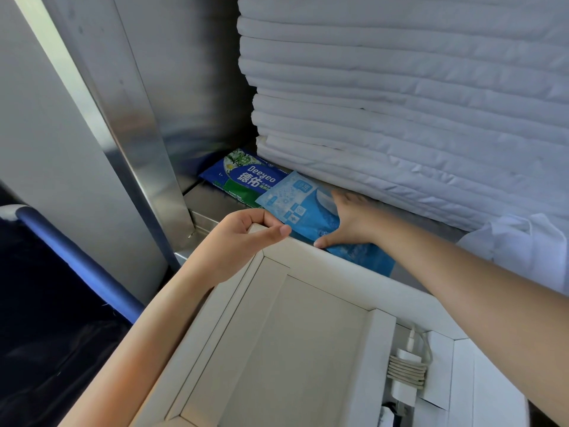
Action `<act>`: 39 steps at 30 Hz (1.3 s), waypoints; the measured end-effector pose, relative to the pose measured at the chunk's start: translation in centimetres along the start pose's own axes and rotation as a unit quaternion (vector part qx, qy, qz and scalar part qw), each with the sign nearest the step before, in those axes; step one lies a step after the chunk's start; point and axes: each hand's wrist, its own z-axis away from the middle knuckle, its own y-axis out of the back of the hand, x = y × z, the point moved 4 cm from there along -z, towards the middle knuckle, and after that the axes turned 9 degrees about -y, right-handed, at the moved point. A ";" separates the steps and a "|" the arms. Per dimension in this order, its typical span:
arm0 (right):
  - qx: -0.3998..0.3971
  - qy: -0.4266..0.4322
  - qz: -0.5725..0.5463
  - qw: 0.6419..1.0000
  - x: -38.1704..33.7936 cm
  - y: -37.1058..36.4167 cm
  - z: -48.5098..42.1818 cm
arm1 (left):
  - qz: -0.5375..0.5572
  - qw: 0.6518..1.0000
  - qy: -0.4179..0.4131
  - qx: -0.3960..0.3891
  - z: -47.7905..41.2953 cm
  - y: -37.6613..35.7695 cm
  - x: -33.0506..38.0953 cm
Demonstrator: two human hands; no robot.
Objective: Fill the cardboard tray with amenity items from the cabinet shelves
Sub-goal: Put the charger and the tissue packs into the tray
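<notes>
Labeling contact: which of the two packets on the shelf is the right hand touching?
The light blue packet: the right hand rests open on it. The dark blue-and-green Deeyeo pack to its left is untouched.

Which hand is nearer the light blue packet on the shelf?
Right. The right hand rests on the light blue packet; the left hand grips the cardboard tray beside it.

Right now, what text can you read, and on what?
"Deeyeo": dark blue wipes pack.
"德佑": same pack, just below.
Its smaller print: blurred, unreadable.
Light blue pack under the right hand: print too small to read.
Cardboard tray: no text.
</notes>
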 end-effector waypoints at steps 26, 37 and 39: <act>0.104 -0.034 0.085 0.990 2.7 7.9 8.1 | -0.122 0.992 -0.011 -0.012 -1.2 0.0 0.8; 0.188 -0.014 0.076 0.979 5.0 10.0 14.6 | -0.159 0.987 0.009 -0.028 -2.8 -0.5 1.0; 0.187 -0.003 0.067 0.980 5.4 9.9 15.7 | -0.163 0.986 0.011 -0.030 -2.9 -0.5 1.1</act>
